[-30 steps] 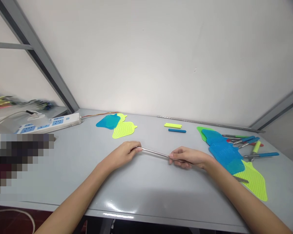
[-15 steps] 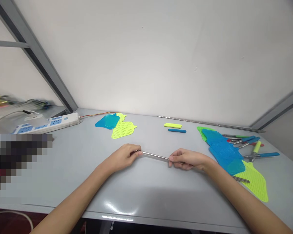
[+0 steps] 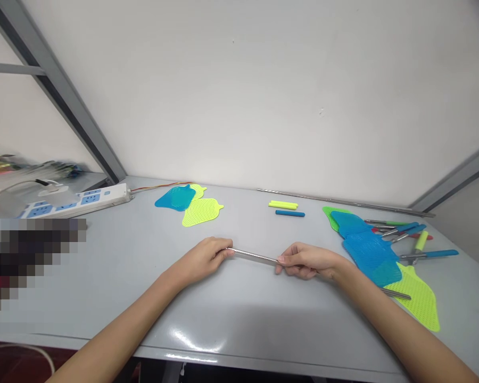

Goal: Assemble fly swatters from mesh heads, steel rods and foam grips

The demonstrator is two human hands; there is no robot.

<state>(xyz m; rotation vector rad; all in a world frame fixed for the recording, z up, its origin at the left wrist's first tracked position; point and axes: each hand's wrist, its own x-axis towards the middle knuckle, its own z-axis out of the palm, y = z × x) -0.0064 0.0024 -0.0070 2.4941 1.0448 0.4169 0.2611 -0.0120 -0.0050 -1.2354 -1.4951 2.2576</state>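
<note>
Not much drama in the last second, tbh. Both hands and the thin metal rod (image 3: 255,257) between them have sunk a touch lower in the view, while the stuff on the desk (image 3: 243,324) has barely shifted, and the view itself tipped a little. The gap between the hands looks about the same. My read: that's a small adjustment mid-hold, not a new step, so the work is basically where it was.

Grip-wise, the left fingers (image 3: 222,244) are pinched narrow around one end, thumb underneath, and the right fingers (image 3: 291,259) are closed around the rod further along. The bare middle shows between them, sloping slightly down toward the right side. Can't tell how much is tucked inside the right hand, or whether anything touches the desk.

Beyond the left fingers there's a teal mesh head (image 3: 174,197) overlapping a yellow mesh head (image 3: 201,211). Past the gap between the hands, nearer the right fingers, sit the yellow tubes (image 3: 282,205) with a blue tube (image 3: 290,213) just on the near side. Long thin rods (image 3: 343,201) lie along the wall, farther out. Right of the right fingers it's the messy pile: blue mesh heads (image 3: 369,255), plus blue-handled rods (image 3: 439,254) beyond those. None of that's in either hand.
</note>
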